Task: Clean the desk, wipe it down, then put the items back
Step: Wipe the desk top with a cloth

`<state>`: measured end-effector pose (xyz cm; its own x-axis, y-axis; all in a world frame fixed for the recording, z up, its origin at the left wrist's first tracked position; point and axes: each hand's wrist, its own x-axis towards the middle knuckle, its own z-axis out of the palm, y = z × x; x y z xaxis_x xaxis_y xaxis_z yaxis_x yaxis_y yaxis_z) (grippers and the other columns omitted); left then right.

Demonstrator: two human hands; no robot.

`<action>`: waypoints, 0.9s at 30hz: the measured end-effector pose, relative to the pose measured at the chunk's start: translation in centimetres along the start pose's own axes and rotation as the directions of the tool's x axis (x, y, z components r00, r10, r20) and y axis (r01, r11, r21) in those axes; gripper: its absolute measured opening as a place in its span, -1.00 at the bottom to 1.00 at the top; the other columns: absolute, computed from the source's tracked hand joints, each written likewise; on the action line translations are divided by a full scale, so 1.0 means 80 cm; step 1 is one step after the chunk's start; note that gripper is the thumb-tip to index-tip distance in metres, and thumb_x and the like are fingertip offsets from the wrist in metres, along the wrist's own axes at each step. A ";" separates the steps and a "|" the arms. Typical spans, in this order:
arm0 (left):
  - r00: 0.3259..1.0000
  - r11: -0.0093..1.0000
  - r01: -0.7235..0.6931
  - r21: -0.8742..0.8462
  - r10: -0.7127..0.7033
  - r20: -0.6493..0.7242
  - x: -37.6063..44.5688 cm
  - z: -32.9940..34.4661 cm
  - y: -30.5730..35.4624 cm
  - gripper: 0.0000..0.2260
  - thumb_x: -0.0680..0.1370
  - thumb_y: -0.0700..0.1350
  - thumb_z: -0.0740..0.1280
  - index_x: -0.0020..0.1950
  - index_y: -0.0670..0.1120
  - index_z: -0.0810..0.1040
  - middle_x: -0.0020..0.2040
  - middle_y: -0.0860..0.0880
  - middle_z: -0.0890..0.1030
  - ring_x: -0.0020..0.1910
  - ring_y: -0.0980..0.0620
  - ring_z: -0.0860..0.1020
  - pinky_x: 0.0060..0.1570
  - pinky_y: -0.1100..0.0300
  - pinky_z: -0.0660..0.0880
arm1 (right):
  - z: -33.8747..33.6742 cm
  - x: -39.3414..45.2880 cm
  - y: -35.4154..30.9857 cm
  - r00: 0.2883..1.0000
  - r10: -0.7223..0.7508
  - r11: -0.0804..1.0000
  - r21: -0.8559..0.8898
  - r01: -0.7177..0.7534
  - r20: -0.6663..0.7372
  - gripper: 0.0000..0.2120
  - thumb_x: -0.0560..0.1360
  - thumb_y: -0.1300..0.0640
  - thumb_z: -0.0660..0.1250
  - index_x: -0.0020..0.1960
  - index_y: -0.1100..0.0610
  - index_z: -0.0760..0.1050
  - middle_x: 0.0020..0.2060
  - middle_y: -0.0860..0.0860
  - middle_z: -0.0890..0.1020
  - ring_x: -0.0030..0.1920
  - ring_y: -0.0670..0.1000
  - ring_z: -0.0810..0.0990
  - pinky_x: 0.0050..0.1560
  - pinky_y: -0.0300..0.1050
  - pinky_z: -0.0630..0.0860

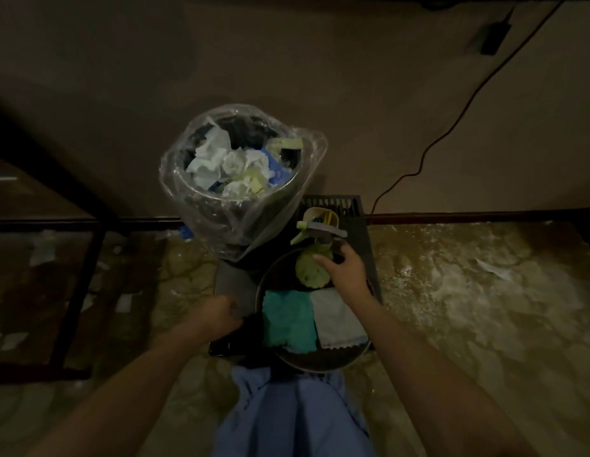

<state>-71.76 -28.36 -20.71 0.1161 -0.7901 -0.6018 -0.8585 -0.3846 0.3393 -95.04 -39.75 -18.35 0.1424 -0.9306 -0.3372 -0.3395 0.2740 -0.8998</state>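
Green plastic spray bottle [311, 265] with pale trigger head stands upright at far side of round dark basin [320, 362], on the floor. Right hand [344, 270] grips the bottle body, fingers wrapped round it. Left hand [217, 316] is a clenched fist at a dark flat slab [227, 344] beside the basin; can't tell if it holds anything. Teal cloth [288, 319] and grey cloth [338, 319] lie side by side in the basin. Bin with clear plastic liner [234, 179], holding crumpled white paper, stands just beyond.
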 end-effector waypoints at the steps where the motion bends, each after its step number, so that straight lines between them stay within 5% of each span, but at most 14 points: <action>1: 1.000 1.000 0.007 -0.003 -0.007 -0.001 0.004 0.006 -0.002 -0.86 0.51 -0.10 0.35 0.01 -0.12 0.50 -0.06 -0.09 0.55 -0.08 0.01 0.53 -0.08 0.19 0.47 | 0.004 0.006 0.002 1.000 -0.016 1.000 0.019 0.016 0.000 -0.66 0.48 0.18 0.41 0.23 0.15 0.45 -0.01 -0.10 0.55 -0.05 -0.22 0.51 -0.13 -0.50 0.42; 6: 0.999 0.999 0.033 -0.038 -0.033 -0.007 0.001 0.004 0.001 -0.91 0.52 -0.10 0.35 -0.09 -0.09 0.47 -0.09 -0.10 0.52 -0.20 0.08 0.47 -0.24 0.30 0.38 | 0.009 0.022 -0.015 0.998 -0.024 0.998 0.055 0.021 0.053 -0.66 0.44 0.18 0.44 0.17 0.25 0.51 -0.02 0.02 0.59 0.07 0.03 0.56 0.02 -0.17 0.47; 10: 0.998 0.995 0.067 -0.080 -0.069 -0.016 -0.044 -0.027 0.018 -0.79 0.53 -0.07 0.33 0.07 -0.18 0.52 -0.02 -0.09 0.57 -0.06 0.02 0.53 -0.09 0.23 0.43 | -0.004 -0.008 -0.053 0.998 0.010 0.994 0.112 -0.017 0.063 -0.62 0.43 0.15 0.46 0.20 0.23 0.50 0.07 0.07 0.59 0.12 0.06 0.53 0.11 -0.05 0.47; 16: 0.988 0.981 0.147 -0.127 -0.151 -0.017 -0.161 -0.122 0.054 -0.74 0.51 -0.02 0.33 0.17 -0.06 0.54 0.08 -0.01 0.59 0.02 0.05 0.55 0.04 0.18 0.52 | -0.040 -0.084 -0.203 0.974 -0.063 0.994 0.101 0.042 0.219 -0.78 0.42 0.21 0.46 0.02 0.14 0.49 -0.17 -0.04 0.57 -0.04 0.06 0.58 -0.14 -0.20 0.49; 19: 0.982 0.979 0.147 -0.141 -0.162 -0.101 -0.221 -0.186 0.074 -0.75 0.54 -0.04 0.30 0.20 -0.06 0.51 0.10 -0.02 0.58 0.06 0.03 0.54 -0.01 0.25 0.46 | -0.041 -0.112 -0.276 0.944 -0.138 0.989 0.101 0.112 0.299 -0.73 0.41 0.21 0.47 0.08 0.23 0.54 -0.09 0.12 0.64 0.00 0.20 0.59 -0.22 -0.31 0.50; 23: 0.947 0.956 0.153 -0.249 -0.214 -0.241 -0.288 -0.252 0.062 -0.75 0.53 -0.06 0.31 0.20 -0.05 0.50 0.05 0.02 0.55 0.01 0.07 0.51 -0.08 0.26 0.43 | -0.010 -0.143 -0.353 0.886 -0.220 0.976 0.097 0.197 0.408 -0.89 0.40 0.26 0.47 -0.14 0.15 0.55 -0.23 0.03 0.64 -0.19 -0.07 0.61 -0.26 -0.36 0.51; 27: 0.914 0.936 0.174 -0.306 -0.270 -0.305 -0.359 -0.284 -0.001 -0.72 0.54 -0.02 0.32 0.23 -0.03 0.45 0.11 0.04 0.52 0.05 0.09 0.52 -0.02 0.23 0.49 | 0.060 -0.168 -0.412 0.813 -0.309 0.950 0.112 0.293 0.493 -0.71 0.34 0.24 0.51 0.00 0.35 0.56 -0.12 0.13 0.64 -0.10 0.02 0.61 -0.19 -0.33 0.53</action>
<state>-63.68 -16.51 12.95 0.4897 -0.7635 -0.4211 -0.6305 -0.6437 0.4338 -81.35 -35.08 14.50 0.6791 -0.7219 -0.1329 -0.1770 0.0147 -0.9841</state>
